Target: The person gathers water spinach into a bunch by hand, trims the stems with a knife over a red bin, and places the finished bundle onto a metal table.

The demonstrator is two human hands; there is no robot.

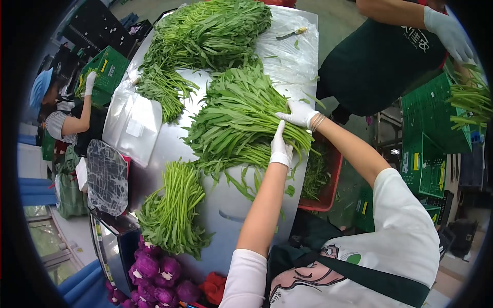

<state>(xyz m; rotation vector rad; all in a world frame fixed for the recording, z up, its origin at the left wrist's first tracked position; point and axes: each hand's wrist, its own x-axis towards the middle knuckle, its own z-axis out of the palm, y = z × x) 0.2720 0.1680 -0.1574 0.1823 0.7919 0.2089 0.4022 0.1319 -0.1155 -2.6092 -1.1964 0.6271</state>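
A wide bunch of water spinach [241,110] lies on the metal table, leaves toward the left and stems toward me. My right hand [299,114], in a white glove with bangles at the wrist, grips the stems from the far side. From the near side, my gloved left hand [281,146] is closed around the lower stems, its fingers partly hidden. Behind this bunch rises a large heap of water spinach [208,33], with a smaller bundle [163,92] at its left. Another bundle [177,200] rests on the table left of my left arm.
A knife [291,34] lies on plastic sheeting at the far right. Clear plastic bags [134,126] and a scale with a wrapped plate [107,177] line the left edge. Below are purple cabbages [154,272]. A red crate [331,179] stands right; co-workers [385,61] are on both sides.
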